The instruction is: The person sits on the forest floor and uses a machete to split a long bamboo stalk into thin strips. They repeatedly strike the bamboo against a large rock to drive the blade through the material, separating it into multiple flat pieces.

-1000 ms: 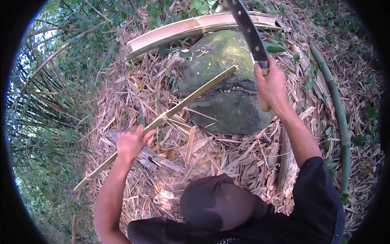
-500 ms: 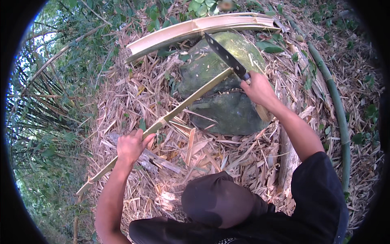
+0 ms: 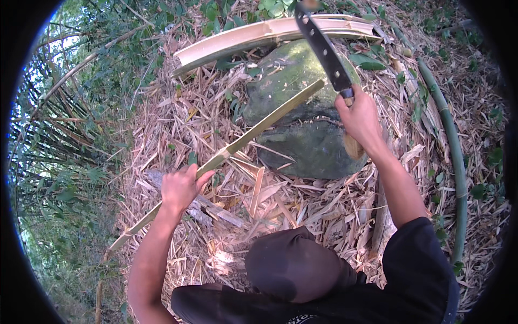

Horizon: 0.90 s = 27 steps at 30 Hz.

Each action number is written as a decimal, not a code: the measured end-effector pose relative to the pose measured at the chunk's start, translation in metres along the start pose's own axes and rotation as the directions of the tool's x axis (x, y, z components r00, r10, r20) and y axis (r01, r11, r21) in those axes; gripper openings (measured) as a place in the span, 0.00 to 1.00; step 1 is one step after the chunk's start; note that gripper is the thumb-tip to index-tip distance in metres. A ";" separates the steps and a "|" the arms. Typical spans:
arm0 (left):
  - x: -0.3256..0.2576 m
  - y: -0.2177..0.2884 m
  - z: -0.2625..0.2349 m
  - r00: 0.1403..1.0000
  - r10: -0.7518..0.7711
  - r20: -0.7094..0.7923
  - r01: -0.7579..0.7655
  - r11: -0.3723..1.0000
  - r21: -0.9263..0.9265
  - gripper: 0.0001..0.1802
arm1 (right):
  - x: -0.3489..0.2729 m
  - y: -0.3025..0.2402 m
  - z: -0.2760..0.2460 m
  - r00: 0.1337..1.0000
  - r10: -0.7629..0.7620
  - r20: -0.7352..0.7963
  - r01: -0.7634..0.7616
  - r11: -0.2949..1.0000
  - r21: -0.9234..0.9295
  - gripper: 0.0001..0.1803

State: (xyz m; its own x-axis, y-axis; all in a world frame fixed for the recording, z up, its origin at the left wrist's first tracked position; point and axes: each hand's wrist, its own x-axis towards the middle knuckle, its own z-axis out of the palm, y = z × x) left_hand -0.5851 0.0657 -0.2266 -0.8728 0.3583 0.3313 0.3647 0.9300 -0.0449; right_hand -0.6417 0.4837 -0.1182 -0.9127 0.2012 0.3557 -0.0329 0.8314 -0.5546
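Note:
A long split bamboo strip [image 3: 270, 120] runs slantwise from the lower left up to the mossy rock [image 3: 307, 143]. My left hand [image 3: 181, 189] is closed round it, below the middle of its length. The strip's far end lies over the top of the rock. In my right hand [image 3: 360, 116] is a large knife [image 3: 327, 56] with a dark, holed blade and a wooden handle. Its blade points up and away to the left, apart from the strip. The lower part of the handle sticks out beneath my wrist.
Behind the rock lies a wide split bamboo piece [image 3: 232, 46], pale inside. A green bamboo pole [image 3: 456, 162] curves along the right side. Bamboo shavings [image 3: 167, 127] and dry leaves cover the ground. Dense bamboo growth [image 3: 59, 146] stands at the left.
The knife has lifted off the strip's far end, its blade swinging up and turning more upright. My left hand keeps its hold on the strip.

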 end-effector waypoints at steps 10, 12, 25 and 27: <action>0.006 -0.004 0.003 0.998 0.052 -0.028 -0.052 0.999 0.015 0.26 | 0.017 -0.015 -0.025 0.999 0.013 -0.051 -0.009 0.998 0.067 0.15; 0.003 -0.007 0.003 0.998 0.052 -0.037 -0.051 0.999 0.017 0.27 | 0.021 -0.010 -0.014 0.999 0.032 -0.001 -0.032 0.995 0.090 0.16; -0.003 -0.003 0.002 0.999 -0.003 0.037 0.004 1.000 -0.020 0.27 | 0.015 -0.014 -0.006 1.000 -0.018 -0.004 0.018 0.998 0.058 0.17; -0.005 -0.007 0.003 1.000 0.009 0.018 -0.009 1.000 0.000 0.27 | 0.021 0.026 0.020 0.983 -0.131 0.130 0.161 0.953 -0.255 0.17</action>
State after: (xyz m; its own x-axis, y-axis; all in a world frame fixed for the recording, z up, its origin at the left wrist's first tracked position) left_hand -0.5839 0.0579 -0.2307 -0.8750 0.3685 0.3139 0.3731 0.9266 -0.0477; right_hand -0.6698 0.4990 -0.1403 -0.9457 0.0214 0.3242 -0.0742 0.9573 -0.2794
